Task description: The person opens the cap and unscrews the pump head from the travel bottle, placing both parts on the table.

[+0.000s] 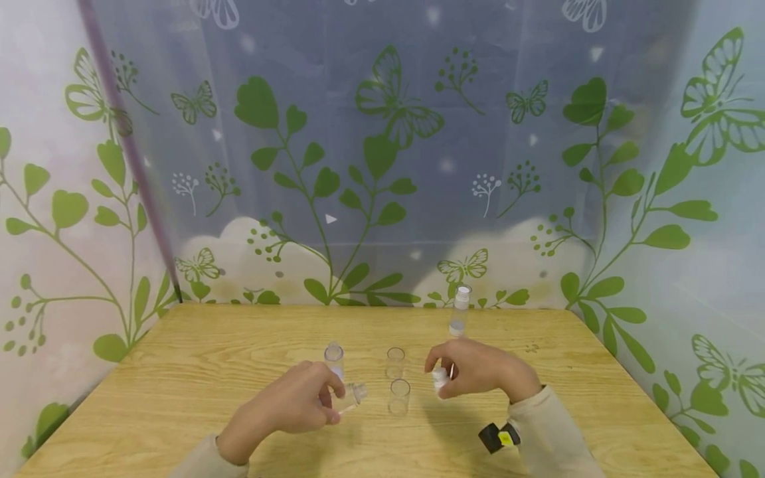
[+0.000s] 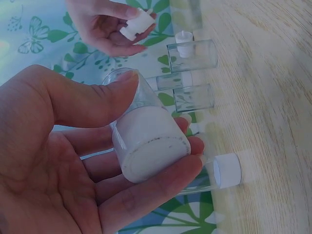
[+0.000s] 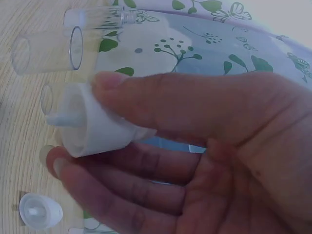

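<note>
My left hand point(image 1: 301, 398) holds a clear bottle point(image 2: 148, 141) with a white base between thumb and fingers. The bottle is tilted, its open neck pointing right in the head view. In my right hand point(image 1: 481, 368) is a white pump head point(image 3: 97, 122), pinched between thumb and fingers, its short stem showing in the right wrist view. Two clear caps point(image 1: 398, 398) stand upright on the table between the hands. A second uncapped bottle point(image 1: 334, 358) stands behind the left hand. Another white pump head point(image 3: 41, 211) sits on the table, hidden in the head view.
A capped clear bottle point(image 1: 459, 311) with a white top stands behind the right hand, near the back edge of the wooden table point(image 1: 239, 332). A black object with a yellow label point(image 1: 499, 438) is beside the right sleeve. Patterned curtains point(image 1: 335, 166) enclose the table's back and sides.
</note>
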`<state>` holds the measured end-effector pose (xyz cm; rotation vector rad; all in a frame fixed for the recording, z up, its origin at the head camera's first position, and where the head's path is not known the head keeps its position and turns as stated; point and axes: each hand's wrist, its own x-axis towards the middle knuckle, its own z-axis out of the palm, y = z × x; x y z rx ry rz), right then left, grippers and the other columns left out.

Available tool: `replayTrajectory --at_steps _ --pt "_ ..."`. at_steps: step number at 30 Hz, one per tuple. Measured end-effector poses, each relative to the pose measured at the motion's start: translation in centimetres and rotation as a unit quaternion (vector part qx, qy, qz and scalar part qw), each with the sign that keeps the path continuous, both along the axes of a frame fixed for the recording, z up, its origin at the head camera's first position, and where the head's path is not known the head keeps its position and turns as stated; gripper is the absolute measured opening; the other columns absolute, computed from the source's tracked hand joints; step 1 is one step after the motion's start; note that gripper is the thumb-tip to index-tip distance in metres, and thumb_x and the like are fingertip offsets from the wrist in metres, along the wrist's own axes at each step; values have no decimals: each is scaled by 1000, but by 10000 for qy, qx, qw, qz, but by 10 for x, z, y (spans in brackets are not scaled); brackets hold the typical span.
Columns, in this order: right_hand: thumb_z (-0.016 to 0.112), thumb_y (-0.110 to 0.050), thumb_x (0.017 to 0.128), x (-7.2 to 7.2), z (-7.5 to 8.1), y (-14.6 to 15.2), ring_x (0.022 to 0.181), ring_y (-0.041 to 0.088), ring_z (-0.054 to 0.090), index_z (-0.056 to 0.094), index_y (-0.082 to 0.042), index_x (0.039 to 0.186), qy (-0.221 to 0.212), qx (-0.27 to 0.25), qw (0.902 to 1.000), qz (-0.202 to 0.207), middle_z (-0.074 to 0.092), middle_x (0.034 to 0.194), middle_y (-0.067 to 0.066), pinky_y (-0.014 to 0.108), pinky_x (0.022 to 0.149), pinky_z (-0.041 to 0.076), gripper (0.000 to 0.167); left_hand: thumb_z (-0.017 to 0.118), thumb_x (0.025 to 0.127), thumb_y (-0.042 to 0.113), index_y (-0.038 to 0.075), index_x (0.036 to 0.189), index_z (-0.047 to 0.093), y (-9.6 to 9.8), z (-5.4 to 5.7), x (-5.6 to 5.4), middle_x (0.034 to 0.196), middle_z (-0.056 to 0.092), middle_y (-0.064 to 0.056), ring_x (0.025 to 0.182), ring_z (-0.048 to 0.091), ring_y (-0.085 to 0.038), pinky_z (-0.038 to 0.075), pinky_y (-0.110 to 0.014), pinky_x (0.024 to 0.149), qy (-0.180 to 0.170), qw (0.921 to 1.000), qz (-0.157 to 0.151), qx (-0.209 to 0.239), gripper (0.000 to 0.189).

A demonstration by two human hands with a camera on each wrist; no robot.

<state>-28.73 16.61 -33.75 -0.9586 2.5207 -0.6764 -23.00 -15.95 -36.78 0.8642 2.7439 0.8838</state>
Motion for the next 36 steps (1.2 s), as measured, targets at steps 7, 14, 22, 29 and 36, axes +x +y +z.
replayTrajectory --at_steps 7,14,22,29,36 --pt "75 -7 93 2 -3 2 67 24 67 61 -9 105 -615 131 9957 -680 67 80 7 37 65 55 19 83 82 8 0 106 77 0 -1 0 81 77 -1 74 69 -12 61 -38 72 18 10000 -43 12 26" --pt "75 -7 92 -1 -9 3 64 24 67 64 -8 106 -685 533 9894 -1167 65 83 9 38 67 58 18 83 82 9 1 105 77 -1 -2 -1 81 77 -1 74 69 -11 61 -39 72 69 10000 -66 -2 25" --pt "76 -6 90 -1 -17 5 62 19 65 63 -10 95 -745 892 9827 -1438 64 83 7 33 61 60 15 83 82 9 0 105 77 -1 -2 -1 83 77 -2 75 69 -12 61 -38 72 34 10000 -6 -20 26" --pt "78 -9 89 -3 -21 5 60 20 68 64 -14 90 -834 1247 9748 -1648 65 84 6 32 60 59 15 83 82 8 0 105 77 0 -1 -1 83 77 -3 75 69 -13 61 -38 71 -51 10000 29 4 25" --pt "78 -10 90 -5 -25 7 62 20 70 65 -11 98 -972 1241 9707 -1815 66 84 8 32 61 60 15 82 82 7 -1 105 77 0 0 0 83 77 -4 73 69 -11 61 -35 70 -20 10000 3 11 26"
